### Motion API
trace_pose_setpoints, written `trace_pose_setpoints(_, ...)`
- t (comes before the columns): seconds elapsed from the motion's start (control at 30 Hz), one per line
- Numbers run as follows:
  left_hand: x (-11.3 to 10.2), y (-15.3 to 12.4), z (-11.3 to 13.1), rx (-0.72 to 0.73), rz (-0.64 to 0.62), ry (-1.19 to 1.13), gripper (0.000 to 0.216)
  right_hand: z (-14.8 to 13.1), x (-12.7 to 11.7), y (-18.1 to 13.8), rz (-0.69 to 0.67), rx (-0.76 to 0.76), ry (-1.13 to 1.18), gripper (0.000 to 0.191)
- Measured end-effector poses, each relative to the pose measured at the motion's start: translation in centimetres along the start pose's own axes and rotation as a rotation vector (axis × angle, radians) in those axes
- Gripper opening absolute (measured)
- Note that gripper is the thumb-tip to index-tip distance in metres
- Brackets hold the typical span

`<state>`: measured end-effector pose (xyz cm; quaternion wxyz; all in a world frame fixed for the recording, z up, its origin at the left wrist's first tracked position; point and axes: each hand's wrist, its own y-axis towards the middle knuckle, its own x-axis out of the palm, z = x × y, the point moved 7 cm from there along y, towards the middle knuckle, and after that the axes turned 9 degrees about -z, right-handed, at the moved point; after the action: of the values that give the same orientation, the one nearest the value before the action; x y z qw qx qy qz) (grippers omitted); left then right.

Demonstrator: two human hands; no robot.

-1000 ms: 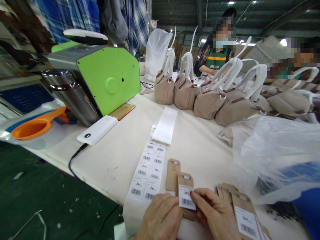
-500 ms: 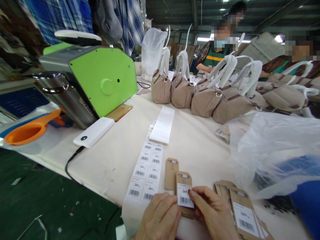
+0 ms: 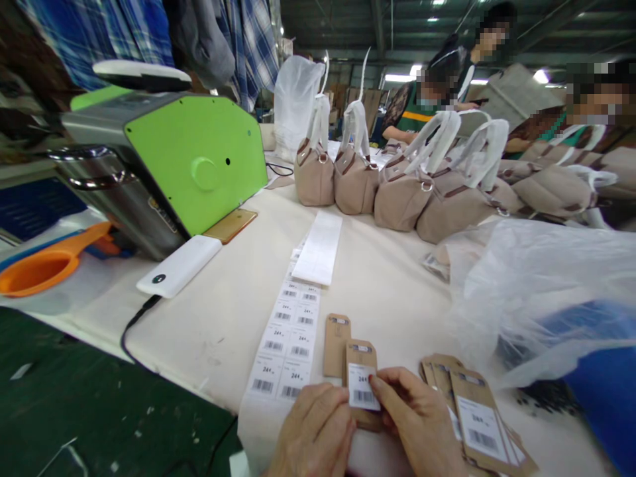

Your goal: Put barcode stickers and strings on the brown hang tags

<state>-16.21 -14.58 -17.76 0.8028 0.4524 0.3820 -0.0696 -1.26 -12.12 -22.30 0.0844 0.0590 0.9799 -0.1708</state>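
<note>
A brown cardboard hang tag (image 3: 361, 354) lies at the near table edge, and both my hands pinch it. My left hand (image 3: 315, 434) holds its left edge. My right hand (image 3: 417, 424) presses a white barcode sticker (image 3: 362, 389) onto its face with the thumb. A second bare brown tag (image 3: 336, 336) lies just left of it. To the left runs a strip of barcode stickers (image 3: 291, 334). A pile of stickered brown tags (image 3: 477, 424) sits to the right of my right hand.
A green machine (image 3: 193, 159), a steel flask (image 3: 119, 199), a white power bank (image 3: 179, 265) with cable and an orange scoop (image 3: 42, 268) stand at left. Beige handbags (image 3: 397, 192) line the back. A clear plastic bag (image 3: 541, 291) lies at right. People work beyond the table.
The view has shifted slightly; my hands stay on the tag, the right thumb still pressing the sticker down. Nothing else moved.
</note>
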Motion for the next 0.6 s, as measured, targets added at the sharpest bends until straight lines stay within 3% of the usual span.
trace_pose_setpoints(0.13,0.4,-0.2,-0.3,-0.02,-0.032,0.037,0.016,-0.1,0.0,0.0,0.013,-0.024,-0.019,0.032)
trace_pose_setpoints(0.27,0.9,0.1,0.2,0.07,-0.093,0.193,0.028,0.4,0.0,0.4,-0.049,-0.045,-0.108,0.034)
trace_pose_setpoints(0.4,1.4,0.3,0.3,0.095,-0.155,0.217,0.029,-0.1,-0.3,0.4,-0.01,-0.085,-0.26,0.031)
trace_pose_setpoints(0.6,1.4,0.5,0.3,0.098,-0.174,0.17,0.03,-0.6,-0.3,0.4,0.004,-0.001,-0.497,0.023)
